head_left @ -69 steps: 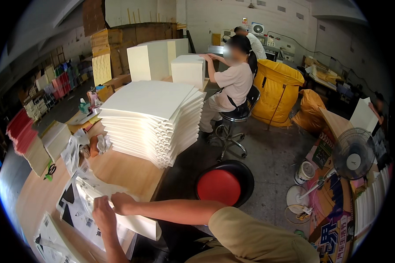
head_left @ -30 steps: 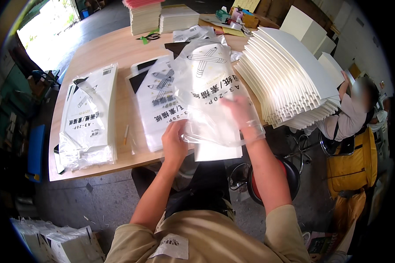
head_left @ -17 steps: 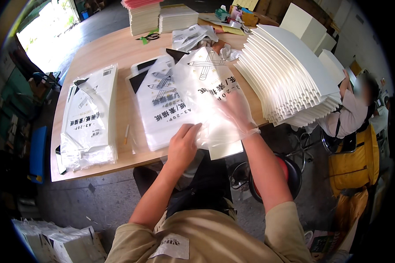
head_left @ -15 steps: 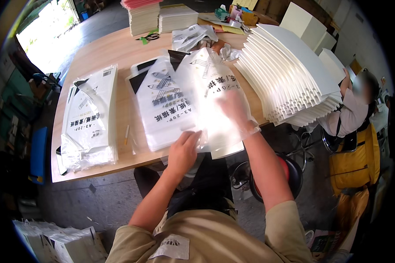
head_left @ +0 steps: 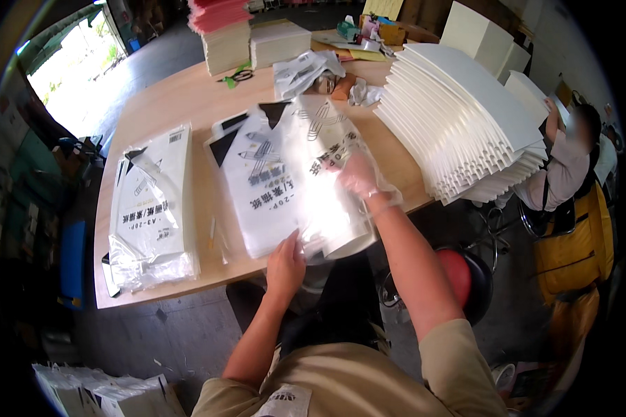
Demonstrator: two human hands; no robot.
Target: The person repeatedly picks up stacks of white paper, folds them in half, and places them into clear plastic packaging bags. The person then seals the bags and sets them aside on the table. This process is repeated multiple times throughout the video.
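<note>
Workshop: a dim room with a smooth grey floor (head_left: pixel 188 333) and a bright open doorway (head_left: pixel 76 59) at the far left.
Printed bag: the clear plastic bag with black pencil drawings (head_left: pixel 318 124) lies at the near edge of the table, just beside and partly over the flat whitish printed bags (head_left: pixel 254 208).
Paper: white sheets (head_left: pixel 351 240), curled at the near end, seem to be inside this bag and reach past the table edge.
Left hand: the left hand (head_left: pixel 285 267) is at the bag's near edge, its fingers closed together and, it seems, pinching the film.
Right hand: the right hand (head_left: pixel 360 175) shows through the film, fingers forward over the sheets; whether they grip, I cannot tell.
Handling advice: I would keep the opening wide with the left fingers and guide the paper flat with the right palm; hard pushing could crease corners or tear the film.
Table: pale, wood-coloured table (head_left: pixel 167 97), with a filled white plastic-wrapped pack (head_left: pixel 153 215) at left, black-handled scissors (head_left: pixel 238 76) at the far side, and a tall stack of folded white sheets (head_left: pixel 459 111) at right.
Beyond: a seated co-worker (head_left: pixel 563 163) near a yellow sack (head_left: pixel 574 254).
</note>
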